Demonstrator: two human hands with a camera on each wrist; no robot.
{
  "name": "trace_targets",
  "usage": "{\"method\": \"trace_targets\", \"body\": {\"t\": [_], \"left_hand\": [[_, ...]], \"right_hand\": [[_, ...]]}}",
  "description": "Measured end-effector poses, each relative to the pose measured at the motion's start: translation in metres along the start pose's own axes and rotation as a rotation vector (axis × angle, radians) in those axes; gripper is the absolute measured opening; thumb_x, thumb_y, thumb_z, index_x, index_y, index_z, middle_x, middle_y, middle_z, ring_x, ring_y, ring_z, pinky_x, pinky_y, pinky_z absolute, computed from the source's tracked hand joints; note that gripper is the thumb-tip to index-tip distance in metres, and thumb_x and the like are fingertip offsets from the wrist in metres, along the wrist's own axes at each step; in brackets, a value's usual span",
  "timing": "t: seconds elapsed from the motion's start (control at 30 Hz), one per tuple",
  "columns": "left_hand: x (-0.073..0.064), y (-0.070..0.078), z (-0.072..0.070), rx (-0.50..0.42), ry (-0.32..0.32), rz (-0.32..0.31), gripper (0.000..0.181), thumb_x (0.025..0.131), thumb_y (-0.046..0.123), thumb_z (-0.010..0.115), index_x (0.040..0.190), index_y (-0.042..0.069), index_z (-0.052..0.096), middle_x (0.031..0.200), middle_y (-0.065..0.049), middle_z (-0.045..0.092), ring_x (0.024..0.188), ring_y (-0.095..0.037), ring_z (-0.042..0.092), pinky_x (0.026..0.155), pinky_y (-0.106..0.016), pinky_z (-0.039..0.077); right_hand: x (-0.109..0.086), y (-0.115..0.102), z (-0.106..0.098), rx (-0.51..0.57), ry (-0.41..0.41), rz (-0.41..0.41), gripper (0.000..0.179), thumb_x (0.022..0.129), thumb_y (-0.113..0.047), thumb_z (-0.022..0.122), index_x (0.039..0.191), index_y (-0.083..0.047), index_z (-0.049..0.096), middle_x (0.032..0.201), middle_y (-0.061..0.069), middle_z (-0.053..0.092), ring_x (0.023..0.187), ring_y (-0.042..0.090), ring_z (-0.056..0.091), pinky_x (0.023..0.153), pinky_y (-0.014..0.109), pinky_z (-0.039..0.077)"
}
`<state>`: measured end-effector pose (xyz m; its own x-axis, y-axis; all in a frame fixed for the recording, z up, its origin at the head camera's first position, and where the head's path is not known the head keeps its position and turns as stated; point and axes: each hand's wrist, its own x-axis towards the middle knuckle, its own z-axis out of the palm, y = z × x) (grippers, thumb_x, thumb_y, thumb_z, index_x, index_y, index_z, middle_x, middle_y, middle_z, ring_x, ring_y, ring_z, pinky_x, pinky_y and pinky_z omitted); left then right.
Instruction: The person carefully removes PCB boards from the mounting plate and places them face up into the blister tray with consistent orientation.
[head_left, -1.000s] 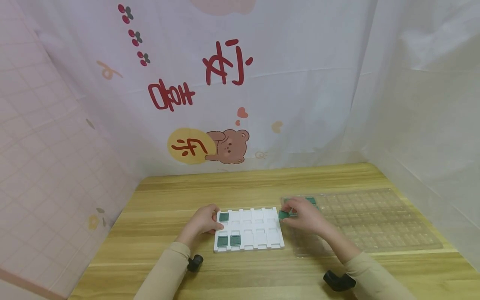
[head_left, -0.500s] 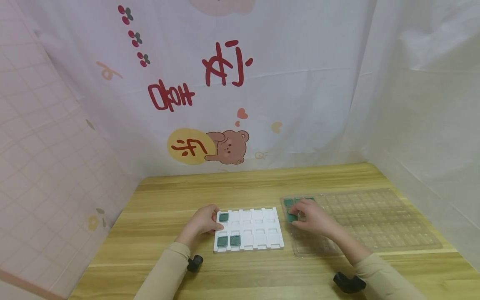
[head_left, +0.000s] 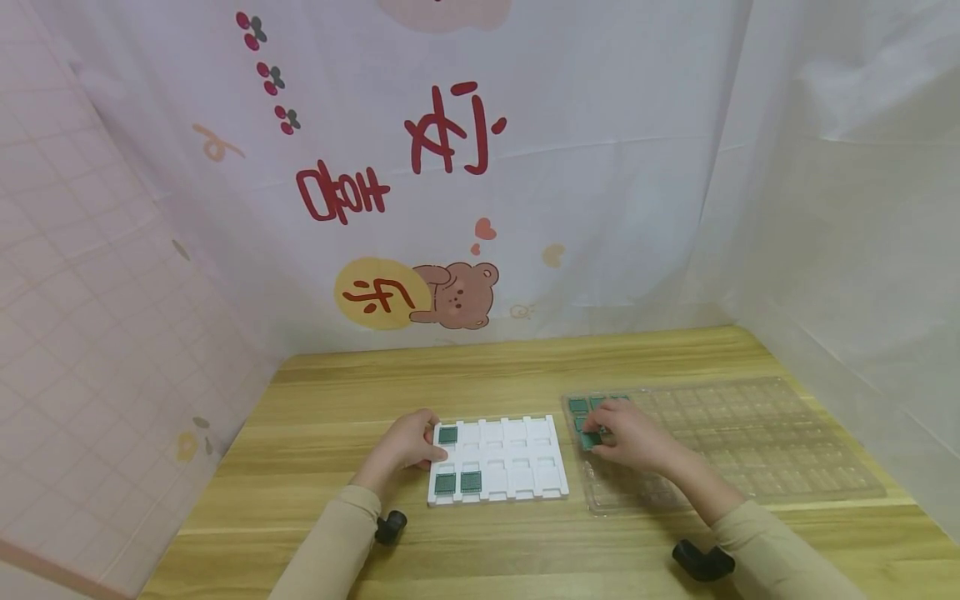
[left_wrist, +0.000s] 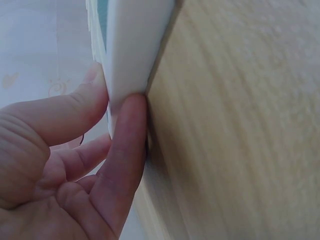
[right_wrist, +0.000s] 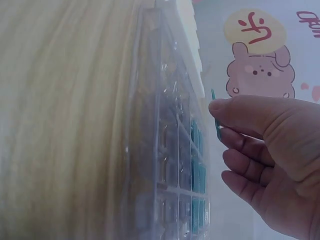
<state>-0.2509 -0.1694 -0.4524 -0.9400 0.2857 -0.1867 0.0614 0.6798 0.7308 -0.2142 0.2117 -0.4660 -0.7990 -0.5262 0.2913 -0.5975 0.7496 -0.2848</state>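
My left hand [head_left: 408,439] grips the left edge of a white tray [head_left: 525,457]. In the left wrist view, the thumb lies on the upper side of the white tray [left_wrist: 134,47] and a finger presses its side wall. Three small square green circuit boards sit in its pockets, one [head_left: 447,435] at the back left and two [head_left: 457,482] along the front. Over the clear plastic tray [head_left: 757,433], my right hand [head_left: 628,435] pinches a green circuit board [right_wrist: 218,129] between thumb and index finger. Its other fingers are loosely curled.
Several more green boards [head_left: 577,405] lie in the left-hand pockets of the clear tray, partly behind the right hand. Black wrist mounts [head_left: 702,561] sit by both sleeves. A printed white cloth [head_left: 600,167] hangs behind the wooden table [head_left: 480,550].
My right hand has moved right, from beside the white tray's right edge to over the clear tray, with the green circuit board in its fingers. The left hand and white tray stay put.
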Motion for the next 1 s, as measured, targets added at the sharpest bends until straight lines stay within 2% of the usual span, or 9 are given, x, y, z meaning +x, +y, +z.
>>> {"method": "trace_targets", "body": {"t": [0.23, 0.47, 0.73, 1.0], "left_hand": [[0.000, -0.002, 0.001, -0.003, 0.007, 0.001, 0.059, 0.079, -0.004, 0.081, 0.130, -0.010, 0.051, 0.082, -0.010, 0.051, 0.063, -0.019, 0.055, 0.059, -0.032, 0.059], [0.000, -0.002, 0.001, 0.000, 0.009, -0.001, 0.059, 0.079, -0.004, 0.080, 0.130, -0.010, 0.051, 0.082, -0.010, 0.051, 0.063, -0.019, 0.055, 0.059, -0.031, 0.059], [0.000, -0.002, 0.000, -0.010, 0.003, 0.000, 0.060, 0.079, -0.004, 0.080, 0.131, -0.010, 0.051, 0.081, -0.010, 0.051, 0.062, -0.020, 0.056, 0.060, -0.032, 0.059], [-0.001, -0.004, 0.001, -0.013, 0.001, 0.012, 0.059, 0.079, -0.004, 0.080, 0.129, -0.010, 0.051, 0.080, -0.010, 0.050, 0.061, -0.019, 0.055, 0.058, -0.032, 0.059]], "right_hand": [[0.001, 0.002, 0.002, -0.020, -0.029, -0.030, 0.020, 0.079, -0.012, 0.082, 0.096, -0.009, 0.071, 0.092, -0.004, 0.063, 0.087, 0.018, 0.058, 0.077, 0.038, 0.053], [0.001, 0.004, 0.007, -0.061, 0.011, -0.064, 0.022, 0.076, -0.011, 0.084, 0.094, -0.010, 0.071, 0.091, -0.005, 0.063, 0.085, 0.018, 0.058, 0.075, 0.038, 0.053], [0.004, 0.007, 0.009, -0.069, -0.070, -0.001, 0.021, 0.079, -0.013, 0.083, 0.097, -0.012, 0.072, 0.095, -0.004, 0.062, 0.090, 0.020, 0.059, 0.081, 0.040, 0.053], [0.004, 0.006, 0.010, -0.075, -0.075, -0.002, 0.022, 0.079, -0.014, 0.083, 0.097, -0.012, 0.072, 0.096, -0.005, 0.063, 0.092, 0.022, 0.060, 0.082, 0.041, 0.053]]}}
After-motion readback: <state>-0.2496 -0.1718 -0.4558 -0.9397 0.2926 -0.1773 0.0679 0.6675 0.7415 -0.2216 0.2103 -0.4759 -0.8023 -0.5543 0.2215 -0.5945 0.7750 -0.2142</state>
